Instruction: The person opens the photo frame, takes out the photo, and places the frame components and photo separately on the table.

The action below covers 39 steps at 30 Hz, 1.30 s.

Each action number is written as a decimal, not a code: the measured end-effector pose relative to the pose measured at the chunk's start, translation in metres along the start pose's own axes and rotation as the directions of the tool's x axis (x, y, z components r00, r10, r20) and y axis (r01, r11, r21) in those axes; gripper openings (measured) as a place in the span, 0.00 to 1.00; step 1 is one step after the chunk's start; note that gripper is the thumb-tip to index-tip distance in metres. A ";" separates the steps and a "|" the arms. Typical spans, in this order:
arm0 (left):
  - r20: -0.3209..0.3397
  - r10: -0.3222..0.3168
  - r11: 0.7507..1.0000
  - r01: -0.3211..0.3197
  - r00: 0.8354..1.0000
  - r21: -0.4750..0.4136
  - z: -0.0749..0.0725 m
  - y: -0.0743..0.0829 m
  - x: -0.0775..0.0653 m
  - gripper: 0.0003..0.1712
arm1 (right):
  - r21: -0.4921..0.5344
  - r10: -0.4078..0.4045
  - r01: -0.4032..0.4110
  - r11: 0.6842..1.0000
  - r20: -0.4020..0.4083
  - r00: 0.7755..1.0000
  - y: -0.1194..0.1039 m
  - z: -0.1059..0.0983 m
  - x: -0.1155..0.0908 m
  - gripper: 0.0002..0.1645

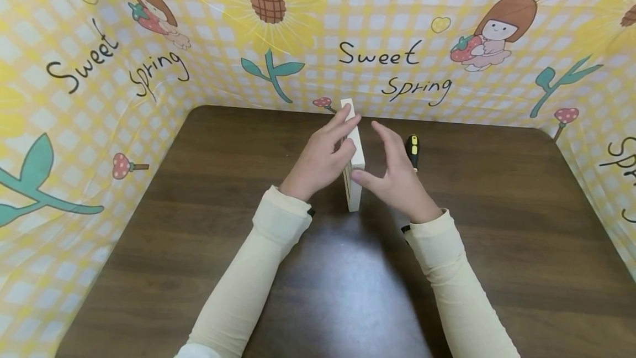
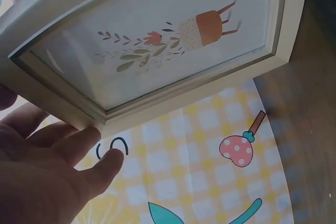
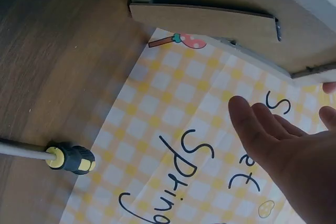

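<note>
A white photo frame (image 1: 355,153) stands upright on the table, seen edge-on in the head view. Its glazed front, with a printed plant picture, faces the left wrist camera, and the pale border (image 2: 295,19) runs around it. In the right wrist view the brown backing carries a stand flap (image 3: 205,22) that sticks out. My left hand (image 1: 323,156) touches the frame's top edge from the left with its fingers extended. On the other side, my right hand (image 1: 397,181) has its thumb at the near corner and its other fingers spread, apart from the frame.
A black and yellow screwdriver (image 1: 413,149) lies on the dark wooden table (image 1: 199,209), to the right behind my right hand. A yellow checked cloth (image 1: 318,32) with printed flowers and lettering hangs around the back and sides.
</note>
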<state>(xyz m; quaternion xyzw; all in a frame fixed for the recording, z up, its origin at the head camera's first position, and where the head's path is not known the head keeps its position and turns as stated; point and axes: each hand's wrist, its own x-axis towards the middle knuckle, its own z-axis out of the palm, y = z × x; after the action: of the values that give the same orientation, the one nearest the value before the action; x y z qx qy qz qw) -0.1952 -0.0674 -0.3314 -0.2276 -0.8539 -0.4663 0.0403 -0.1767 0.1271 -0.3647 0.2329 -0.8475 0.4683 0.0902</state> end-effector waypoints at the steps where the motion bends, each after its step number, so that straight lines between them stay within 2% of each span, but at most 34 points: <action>1: -0.004 0.005 1.000 -0.005 1.000 0.004 0.000 0.001 0.000 0.31 | -0.019 -0.006 0.006 1.000 0.015 1.000 0.001 0.000 0.001 0.63; 6: 0.005 0.016 1.000 -0.016 1.000 -0.003 0.001 0.004 0.003 0.30 | -0.060 0.014 -0.011 0.998 0.061 0.998 0.003 0.001 0.002 0.68; 11: 0.060 0.036 0.999 -0.035 0.998 -0.011 0.004 0.008 0.006 0.30 | -0.012 0.065 -0.064 0.998 0.104 0.992 0.004 -0.004 0.003 0.77; 17: 0.097 0.083 0.996 -0.079 0.992 -0.046 0.008 0.011 0.007 0.30 | 0.058 0.066 -0.075 0.996 0.139 0.988 0.005 -0.010 0.002 0.85; 22: 0.135 0.108 0.992 -0.098 0.985 -0.079 0.010 0.012 0.008 0.30 | 0.076 0.014 -0.022 0.997 0.098 0.995 0.005 -0.009 0.000 0.89; 26: 0.154 0.106 0.990 -0.091 0.982 -0.105 0.009 0.011 0.007 0.30 | 0.043 -0.032 0.030 0.999 0.046 0.998 0.006 -0.006 0.000 0.89; 29: 0.170 0.137 0.986 -0.119 0.976 -0.113 0.008 0.009 0.007 0.30 | -0.001 -0.063 0.063 0.998 0.028 0.998 0.006 -0.006 -0.001 0.88; 33: 0.197 0.201 0.974 -0.175 0.960 -0.142 0.008 0.005 0.005 0.30 | -0.050 -0.109 0.109 0.993 0.013 0.994 0.005 -0.006 -0.001 0.87; 36: 0.227 0.234 0.964 -0.195 0.945 -0.178 0.008 0.002 0.001 0.28 | -0.064 -0.107 0.106 0.992 -0.002 0.994 0.003 -0.005 0.000 0.87; 39: 0.265 0.231 0.967 -0.190 0.936 -0.172 0.008 0.000 -0.003 0.32 | -0.067 -0.066 0.064 0.996 -0.026 0.997 0.002 -0.004 0.000 0.86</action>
<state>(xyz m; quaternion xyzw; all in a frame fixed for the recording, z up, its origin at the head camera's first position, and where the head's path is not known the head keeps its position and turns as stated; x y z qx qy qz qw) -0.1911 -0.0622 -0.3367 -0.3845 -0.7857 -0.4821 -0.0486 -0.1777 0.1314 -0.3640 0.2508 -0.8531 0.4402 0.1248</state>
